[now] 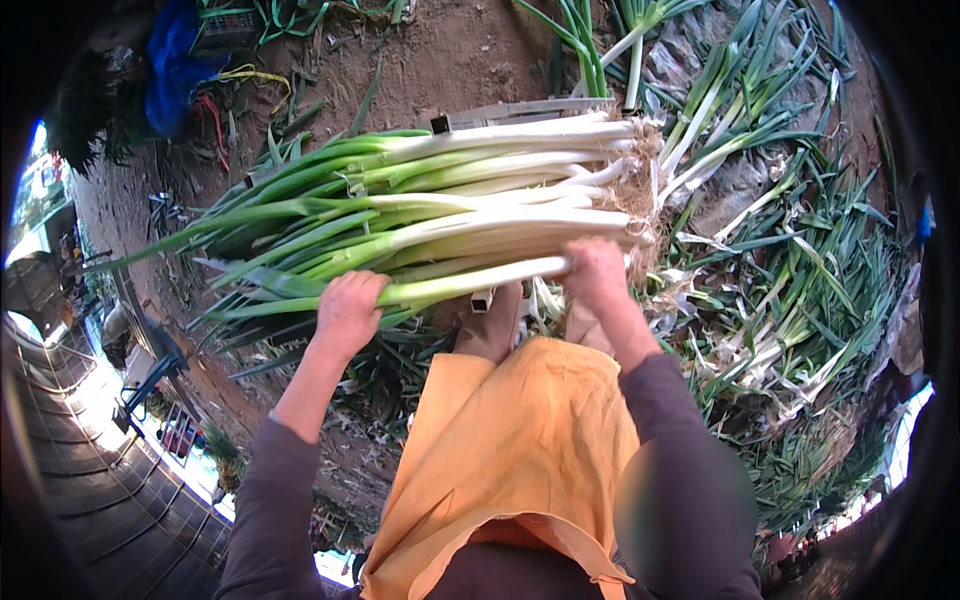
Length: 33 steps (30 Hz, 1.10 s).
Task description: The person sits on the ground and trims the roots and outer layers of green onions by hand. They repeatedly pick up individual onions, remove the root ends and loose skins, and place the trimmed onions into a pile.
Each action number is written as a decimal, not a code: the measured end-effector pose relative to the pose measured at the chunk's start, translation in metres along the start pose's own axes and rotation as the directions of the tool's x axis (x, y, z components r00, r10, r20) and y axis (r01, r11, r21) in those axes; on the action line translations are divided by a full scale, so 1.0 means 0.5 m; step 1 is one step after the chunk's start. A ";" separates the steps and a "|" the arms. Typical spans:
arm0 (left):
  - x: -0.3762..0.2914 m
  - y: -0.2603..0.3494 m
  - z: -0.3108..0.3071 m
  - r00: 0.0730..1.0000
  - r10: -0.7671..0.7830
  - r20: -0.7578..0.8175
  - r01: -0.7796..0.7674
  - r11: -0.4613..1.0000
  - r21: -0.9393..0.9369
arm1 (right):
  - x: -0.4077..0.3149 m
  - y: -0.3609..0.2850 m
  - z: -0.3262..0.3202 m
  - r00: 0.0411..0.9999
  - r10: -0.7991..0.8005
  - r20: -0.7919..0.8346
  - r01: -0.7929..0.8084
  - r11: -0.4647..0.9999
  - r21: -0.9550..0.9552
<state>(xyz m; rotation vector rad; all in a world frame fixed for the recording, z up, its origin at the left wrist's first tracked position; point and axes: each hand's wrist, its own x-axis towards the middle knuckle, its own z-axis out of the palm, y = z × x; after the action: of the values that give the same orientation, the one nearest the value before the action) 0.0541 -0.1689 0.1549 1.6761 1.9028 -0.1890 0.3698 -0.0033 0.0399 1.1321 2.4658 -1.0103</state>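
Note:
A thick pile of long green onions (510, 180) lies crosswise before me, green leaves to the left and white stalks with hairy roots (637, 195) to the right. Along the near side of the pile runs a single stalk (480, 283). My left hand (351, 311) is closed around its green part. Near the root end, my right hand (596, 274), slightly blurred, grips the white part of the same stalk. Under the pile, parts of a metal frame (525, 111) show at the far side, and a square tube end (481, 301) at the near side.
Loose green onions (720, 112) lie on plastic sheeting at the upper right. Heaped leaves and trimmings (810, 300) cover the ground to my right. A blue plastic bag (176, 67) and a dark crate (225, 30) sit at the upper left. My orange apron (517, 435) hangs close below the pile.

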 end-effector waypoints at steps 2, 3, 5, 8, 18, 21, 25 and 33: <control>0.010 0.002 0.054 0.999 -0.052 0.005 0.053 0.997 -0.064 | 0.009 0.041 0.015 0.999 0.036 0.026 -0.037 0.998 0.058; 0.016 0.004 0.080 0.993 -0.104 0.053 0.111 0.980 -0.164 | 0.010 0.056 0.019 0.999 0.053 0.003 -0.053 0.989 0.138; 0.025 0.004 0.122 0.991 -0.130 0.016 0.130 0.978 -0.161 | 0.001 0.070 0.028 0.998 0.047 -0.033 -0.038 0.974 0.224; 0.030 -0.002 0.148 0.985 -0.164 -0.046 0.149 0.959 -0.240 | -0.023 0.070 0.047 0.972 -0.013 -0.234 0.039 0.993 0.109; 0.051 0.004 0.205 0.964 -0.223 -0.144 0.162 0.923 -0.349 | 0.013 0.076 0.110 0.943 0.114 -0.311 -0.101 0.993 0.058; 0.052 0.002 0.229 0.955 -0.262 -0.139 0.202 0.917 -0.343 | 0.000 0.039 0.077 0.941 0.172 -0.292 -0.144 0.983 0.115; 0.044 0.002 0.219 0.960 -0.233 -0.157 0.176 0.934 -0.312 | -0.005 -0.020 0.012 0.898 0.003 -0.440 0.085 0.980 0.180; 0.044 0.051 0.095 0.887 -0.029 -0.460 -0.008 0.997 -0.078 | 0.062 -0.002 -0.045 0.862 -0.056 -0.504 0.051 0.998 -0.023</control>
<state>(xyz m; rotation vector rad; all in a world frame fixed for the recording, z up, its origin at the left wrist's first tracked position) 0.0931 -0.1674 0.1116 1.7701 2.2239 0.3085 0.3495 0.0294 0.0423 1.4914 2.9090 -0.7857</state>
